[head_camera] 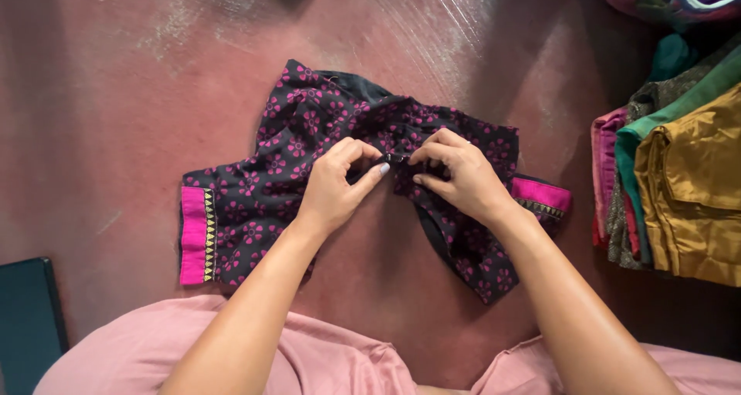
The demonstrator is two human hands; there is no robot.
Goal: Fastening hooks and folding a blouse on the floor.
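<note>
— Well, the left hand (333,185) and the right hand (455,175) are both pinching the middle of that black blouse with pink flowers (266,187), which is lying spread on the reddish floor (100,94).

— Risky?

— I'm thinking so. The fingertips are gripping only a sliver; one tug and the edges could be slipping apart, bunching the cloth sideways toward the stack of folded clothes (679,187).

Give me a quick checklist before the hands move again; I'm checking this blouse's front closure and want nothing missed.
1. Left hand pinching the front edge: ok.
2. Right hand pinching the opposite edge: ok.
3. Edges meet between the fingertips: ok.
4. Fastener engaged: cannot tell, too small.
5. Black floral blouse lying flat on the red floor: not ok, bunched.
6. Folded pile apart from the blouse: ok.
</note>
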